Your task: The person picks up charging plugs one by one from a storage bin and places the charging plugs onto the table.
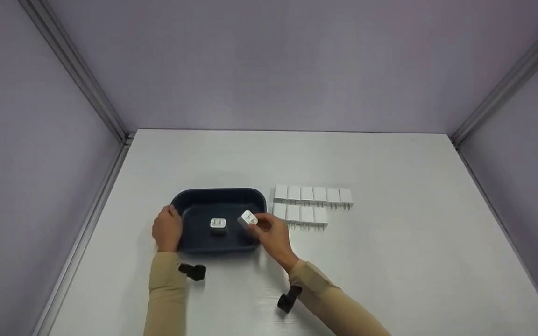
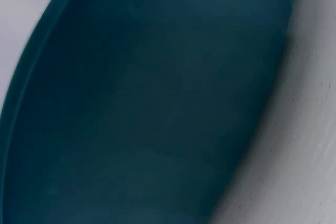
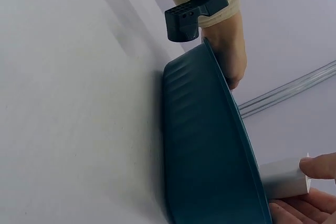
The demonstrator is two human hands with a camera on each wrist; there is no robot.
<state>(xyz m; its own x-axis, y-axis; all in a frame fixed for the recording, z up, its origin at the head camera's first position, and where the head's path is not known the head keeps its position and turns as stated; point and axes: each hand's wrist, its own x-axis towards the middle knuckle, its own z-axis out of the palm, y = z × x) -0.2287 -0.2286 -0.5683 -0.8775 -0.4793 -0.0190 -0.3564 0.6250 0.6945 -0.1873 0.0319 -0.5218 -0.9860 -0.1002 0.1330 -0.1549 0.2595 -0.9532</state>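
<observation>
In the head view a dark blue plastic basin stands on the table, and one white plug-in charger sits inside it, prongs up. My left hand grips the basin's left rim; the right wrist view shows this hand curled over the far rim. A second white charger is pinched between the thumb and fingers of my right hand, above the basin's right part. That charger appears behind the basin's rim in the right wrist view. Only the basin wall fills the left wrist view.
Right of the basin, several white chargers lie side by side in a back row and a shorter front row, prongs toward me. The white table meets pale walls at the back and sides.
</observation>
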